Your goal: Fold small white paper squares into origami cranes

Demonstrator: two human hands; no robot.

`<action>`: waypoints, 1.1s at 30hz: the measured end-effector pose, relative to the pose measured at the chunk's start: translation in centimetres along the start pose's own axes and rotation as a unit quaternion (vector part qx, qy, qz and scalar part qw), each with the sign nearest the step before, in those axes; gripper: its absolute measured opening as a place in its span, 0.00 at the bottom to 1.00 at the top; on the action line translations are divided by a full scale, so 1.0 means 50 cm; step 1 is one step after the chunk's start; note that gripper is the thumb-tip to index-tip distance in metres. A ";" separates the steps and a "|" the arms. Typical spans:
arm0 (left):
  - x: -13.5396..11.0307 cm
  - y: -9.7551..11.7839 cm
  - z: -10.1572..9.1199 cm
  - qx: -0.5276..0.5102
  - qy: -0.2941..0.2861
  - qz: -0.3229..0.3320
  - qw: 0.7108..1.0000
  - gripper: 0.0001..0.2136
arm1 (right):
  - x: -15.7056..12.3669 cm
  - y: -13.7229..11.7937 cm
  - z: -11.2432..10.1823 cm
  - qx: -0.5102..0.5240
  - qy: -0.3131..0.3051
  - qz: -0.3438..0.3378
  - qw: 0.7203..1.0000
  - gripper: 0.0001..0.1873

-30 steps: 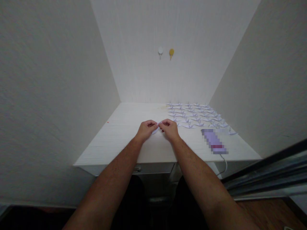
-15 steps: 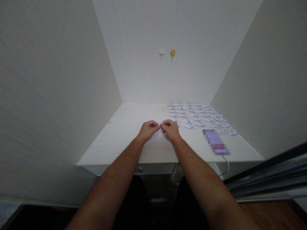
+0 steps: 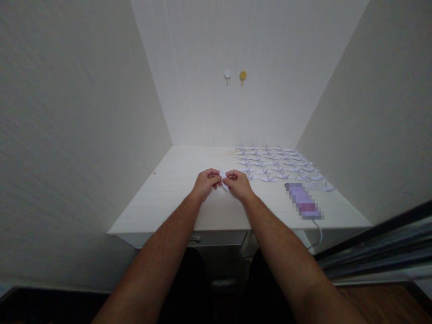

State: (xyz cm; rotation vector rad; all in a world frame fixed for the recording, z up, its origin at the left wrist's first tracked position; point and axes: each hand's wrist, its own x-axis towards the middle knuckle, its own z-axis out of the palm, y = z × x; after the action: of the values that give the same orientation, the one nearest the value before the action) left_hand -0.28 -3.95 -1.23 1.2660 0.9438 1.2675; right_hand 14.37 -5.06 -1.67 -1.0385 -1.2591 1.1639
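A small piece of folded white paper (image 3: 223, 176) is pinched between both hands above the middle of the desk. My left hand (image 3: 206, 183) grips its left side between thumb and fingers. On the other side, my right hand (image 3: 239, 183) holds it with thumb and curled fingers, partly covering it. One narrow end of the paper points down towards me. Several folded paper cranes (image 3: 276, 163) stand in rows just beyond and to the right of my right hand.
A phone (image 3: 303, 200), blurred out, lies on the right of the white desk (image 3: 151, 207), its cable (image 3: 320, 231) hanging over the front edge. Walls enclose the desk at left, back and right. A white hook (image 3: 227, 74) and a yellow hook (image 3: 243, 75) are on the back wall.
The folded paper has turned in my fingers: its lower end pointed down-left before and now points down-right. Both hands have shifted only slightly.
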 end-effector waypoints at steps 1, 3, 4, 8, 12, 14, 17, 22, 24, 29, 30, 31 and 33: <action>-0.001 0.002 0.001 0.004 0.000 -0.003 1.000 0.11 | -0.001 -0.001 0.000 -0.004 0.002 0.000 1.000 0.15; -0.002 0.005 0.004 0.014 0.003 -0.003 1.000 0.11 | -0.001 -0.001 -0.001 -0.014 0.003 -0.001 1.000 0.14; -0.003 0.005 0.004 0.020 0.006 0.000 1.000 0.11 | 0.000 -0.001 -0.002 -0.019 0.001 -0.002 1.000 0.13; -0.003 0.003 0.005 0.031 0.014 0.004 0.999 0.11 | 0.004 0.007 -0.002 -0.035 0.005 -0.009 0.999 0.12; -0.002 0.000 0.004 0.027 0.005 0.004 1.000 0.12 | 0.007 0.014 -0.002 -0.047 0.010 -0.018 0.999 0.13; -0.001 0.000 0.004 0.022 0.006 0.003 1.000 0.12 | 0.006 0.013 -0.002 -0.048 0.003 -0.016 0.999 0.13; -0.002 0.002 0.004 0.007 0.016 0.003 1.000 0.12 | 0.002 0.010 -0.002 -0.056 -0.013 -0.016 0.998 0.12; -0.002 0.001 0.001 0.001 0.020 0.014 1.000 0.12 | -0.003 0.005 -0.001 -0.087 -0.017 -0.029 0.996 0.11; -0.002 0.000 -0.001 0.007 0.021 0.014 1.000 0.12 | -0.005 0.005 0.000 -0.092 -0.015 -0.032 0.995 0.13; -0.004 0.003 -0.004 0.002 0.019 0.019 1.000 0.11 | -0.005 0.009 0.000 -0.080 -0.023 -0.023 0.996 0.16; -0.004 0.004 -0.004 -0.003 0.015 0.020 1.000 0.11 | -0.005 0.009 -0.001 -0.079 -0.024 -0.020 0.996 0.15; -0.004 0.004 -0.005 -0.009 0.011 0.022 1.000 0.11 | -0.004 0.009 -0.002 -0.077 -0.024 -0.017 0.997 0.14; -0.004 0.004 -0.006 -0.023 0.007 0.024 0.999 0.11 | -0.004 0.008 -0.003 -0.080 -0.023 -0.014 0.996 0.12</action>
State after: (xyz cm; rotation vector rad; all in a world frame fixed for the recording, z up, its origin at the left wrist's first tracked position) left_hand -0.63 -4.15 -1.12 1.2527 0.8937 1.3288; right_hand 14.51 -5.18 -2.11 -1.1131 -1.4181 1.0849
